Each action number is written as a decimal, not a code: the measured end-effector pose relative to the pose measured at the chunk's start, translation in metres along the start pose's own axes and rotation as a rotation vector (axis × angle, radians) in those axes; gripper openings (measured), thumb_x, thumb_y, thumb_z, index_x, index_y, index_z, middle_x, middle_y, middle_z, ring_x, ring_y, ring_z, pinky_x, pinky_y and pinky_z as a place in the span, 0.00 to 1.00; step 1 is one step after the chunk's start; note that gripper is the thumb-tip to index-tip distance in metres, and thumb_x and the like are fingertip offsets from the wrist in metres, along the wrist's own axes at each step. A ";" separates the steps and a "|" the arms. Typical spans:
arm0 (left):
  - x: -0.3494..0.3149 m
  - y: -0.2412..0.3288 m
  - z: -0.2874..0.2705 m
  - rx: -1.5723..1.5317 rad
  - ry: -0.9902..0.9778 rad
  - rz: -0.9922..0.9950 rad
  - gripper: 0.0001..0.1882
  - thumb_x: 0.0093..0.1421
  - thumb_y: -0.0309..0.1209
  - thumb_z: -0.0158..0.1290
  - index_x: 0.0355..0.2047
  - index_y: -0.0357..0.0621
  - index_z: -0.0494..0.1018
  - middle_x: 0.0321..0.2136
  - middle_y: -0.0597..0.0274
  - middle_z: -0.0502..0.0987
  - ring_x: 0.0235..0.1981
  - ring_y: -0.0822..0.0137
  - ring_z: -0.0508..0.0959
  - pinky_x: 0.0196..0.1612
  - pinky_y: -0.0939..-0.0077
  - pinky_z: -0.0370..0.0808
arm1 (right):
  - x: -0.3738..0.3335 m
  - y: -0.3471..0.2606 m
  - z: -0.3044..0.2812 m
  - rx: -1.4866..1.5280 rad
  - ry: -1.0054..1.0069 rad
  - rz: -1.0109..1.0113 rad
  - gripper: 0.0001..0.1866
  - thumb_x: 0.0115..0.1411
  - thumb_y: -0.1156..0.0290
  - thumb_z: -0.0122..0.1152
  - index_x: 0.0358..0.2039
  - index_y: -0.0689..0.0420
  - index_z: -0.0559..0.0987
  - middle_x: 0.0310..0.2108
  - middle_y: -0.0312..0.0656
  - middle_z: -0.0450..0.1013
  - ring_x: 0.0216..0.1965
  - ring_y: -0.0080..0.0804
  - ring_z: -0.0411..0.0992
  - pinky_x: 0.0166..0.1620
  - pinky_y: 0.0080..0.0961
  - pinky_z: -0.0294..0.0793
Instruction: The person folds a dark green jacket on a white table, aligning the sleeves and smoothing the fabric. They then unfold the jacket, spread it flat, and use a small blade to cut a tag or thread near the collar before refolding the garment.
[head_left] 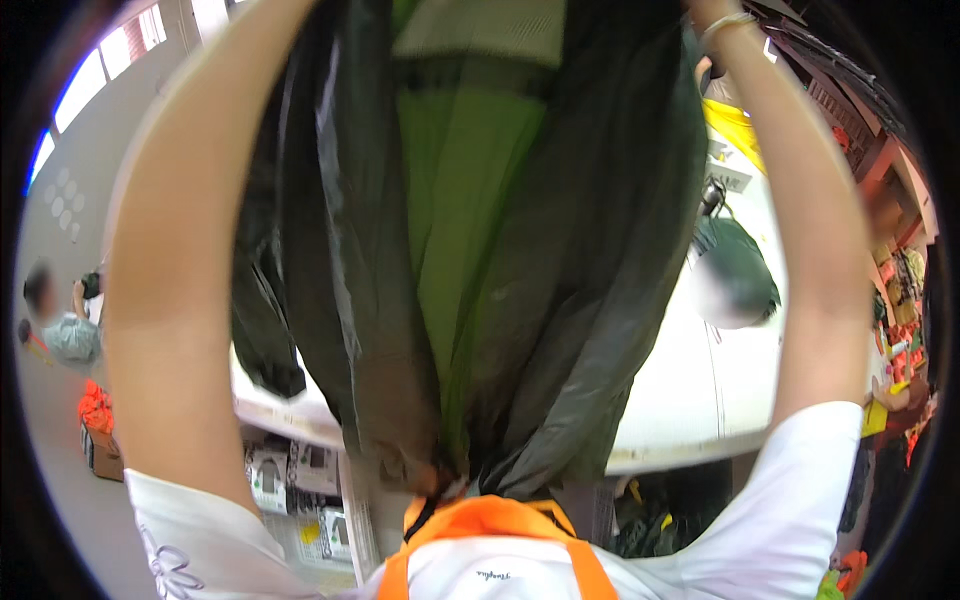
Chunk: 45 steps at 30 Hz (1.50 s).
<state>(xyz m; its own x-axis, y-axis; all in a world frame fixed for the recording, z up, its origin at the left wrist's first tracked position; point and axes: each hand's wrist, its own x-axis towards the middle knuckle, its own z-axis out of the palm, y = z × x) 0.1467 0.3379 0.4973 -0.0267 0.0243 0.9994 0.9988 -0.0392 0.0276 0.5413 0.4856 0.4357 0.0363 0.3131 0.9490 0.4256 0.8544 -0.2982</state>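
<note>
Both my arms reach up and forward, spreading a thin, glossy dark jacket [620, 230] in front of me. Bright green fabric [465, 190] shows down its middle, with a pale mesh panel [480, 30] at the top. A loose dark part, perhaps a sleeve [265, 350], dangles at the left, and the lower end bunches near my orange apron [490, 518]. My right hand [706, 12], above a bracelet, is at the jacket's upper right edge and gripping it; the picture's edge cuts off its fingers. Beyond the top edge, my left hand is out of sight.
Behind the jacket stands a white table [670, 400], bearing a dark green bundle [740, 262] and yellow material [735, 130]. Boxed goods [300, 475] fill shelving underneath. At far left are a person [72, 335] and a carton [102, 455] topped with orange material.
</note>
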 end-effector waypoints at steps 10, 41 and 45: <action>-0.445 0.014 -0.066 -0.191 -1.309 -0.074 0.50 0.47 0.35 0.61 0.66 0.39 0.46 0.65 0.49 0.50 0.67 0.52 0.50 0.65 0.47 0.43 | -0.384 -0.024 0.090 -0.030 -1.255 0.750 0.45 0.55 0.64 0.55 0.64 0.70 0.42 0.63 0.74 0.37 0.62 0.64 0.51 0.64 0.41 0.55; -0.603 0.097 -0.166 -0.157 -1.369 -0.396 0.20 0.49 0.44 0.61 0.32 0.41 0.71 0.29 0.57 0.72 0.33 0.54 0.73 0.34 0.64 0.69 | -0.580 -0.184 0.000 -0.168 -0.984 0.661 0.15 0.55 0.68 0.59 0.42 0.60 0.77 0.46 0.49 0.72 0.48 0.46 0.69 0.52 0.35 0.68; -0.580 0.071 -0.169 -0.863 -1.469 -1.567 0.05 0.61 0.31 0.50 0.33 0.43 0.71 0.28 0.67 0.76 0.29 0.69 0.75 0.34 0.73 0.70 | -0.580 -0.207 0.004 0.162 -0.922 1.289 0.16 0.61 0.66 0.55 0.44 0.62 0.77 0.43 0.46 0.74 0.41 0.33 0.73 0.46 0.25 0.71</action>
<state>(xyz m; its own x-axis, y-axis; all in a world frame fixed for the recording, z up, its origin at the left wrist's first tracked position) 0.2266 0.1518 -0.0763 -0.0542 0.8825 -0.4672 -0.0078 0.4675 0.8840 0.4286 0.1286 -0.0538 -0.2813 0.9107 -0.3025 0.4454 -0.1553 -0.8818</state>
